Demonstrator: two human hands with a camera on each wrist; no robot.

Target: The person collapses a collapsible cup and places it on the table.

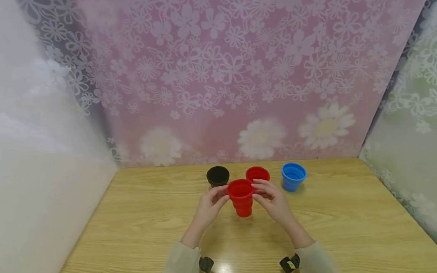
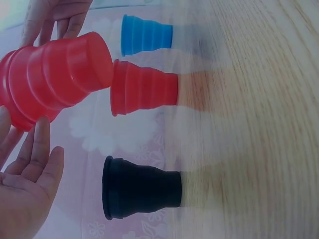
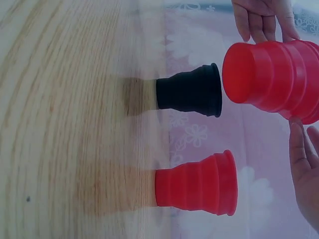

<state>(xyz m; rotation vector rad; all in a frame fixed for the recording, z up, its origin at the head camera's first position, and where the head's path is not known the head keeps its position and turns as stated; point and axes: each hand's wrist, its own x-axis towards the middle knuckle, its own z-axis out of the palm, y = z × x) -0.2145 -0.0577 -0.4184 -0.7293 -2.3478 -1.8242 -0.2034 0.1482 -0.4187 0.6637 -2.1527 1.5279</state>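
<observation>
A ribbed red collapsible cup (image 1: 242,204) is held upright above the table between two hands. My left hand (image 1: 209,205) pinches its rim from the left, thumb nearer me. On the opposite side my right hand (image 1: 274,200) grips the same rim with fingers and thumb. Both wrist views show the raised cup (image 2: 60,74) with its base off the wood. Behind it stand a black cup (image 1: 217,176), a second red cup (image 1: 258,173) and a blue cup (image 1: 293,178). The held cup and right fingers partly hide the second red cup in the head view.
The wooden table (image 1: 133,227) carries the three standing cups in a row near its back edge. A pink flowered backdrop (image 1: 207,90) rises behind them. Pale panels flank the table, a white one (image 1: 34,166) on the left and a flowered one (image 1: 424,139) on the right.
</observation>
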